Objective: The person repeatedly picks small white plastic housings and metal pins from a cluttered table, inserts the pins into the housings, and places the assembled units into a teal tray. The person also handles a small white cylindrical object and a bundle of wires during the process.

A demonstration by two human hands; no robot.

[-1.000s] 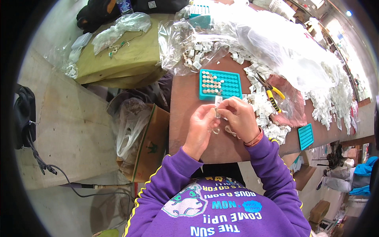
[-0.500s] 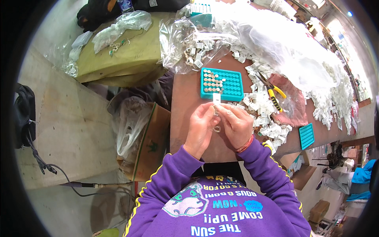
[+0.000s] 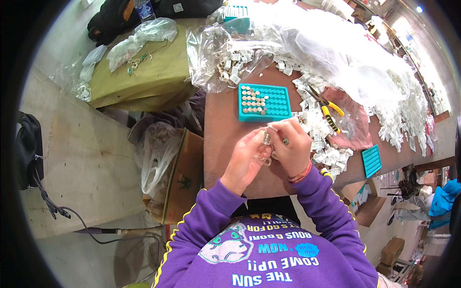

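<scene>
Over the table's near edge, my left hand (image 3: 242, 161) is closed, pinching a small clear plastic case (image 3: 266, 139) between thumb and fingertips. A pale ring-like loop (image 3: 265, 162) hangs by its palm. My right hand (image 3: 295, 146) is closed against it, its fingertips touching the case's upper end. A bit of white plastic (image 3: 272, 125) shows at the right fingertips, and a small green bit (image 3: 285, 141) peeks out between the right fingers. Just beyond the hands is a teal tray (image 3: 276, 116) of round pockets, with silvery button cells (image 3: 252, 103) filling its left part.
Many small white plastic cases (image 3: 331, 156) lie heaped right of the tray. Yellow-and-black pliers (image 3: 329, 115) rest on a reddish cloth (image 3: 357, 132). A second teal tray (image 3: 371, 161) lies at the table's right edge. Clear bags (image 3: 331, 43) cover the far side; a cardboard box (image 3: 185, 177) stands left.
The white case held upright at the fingertips is now tipped between the hands, its clear part showing. My right hand has turned and moved slightly up. The view has shifted a little.
</scene>
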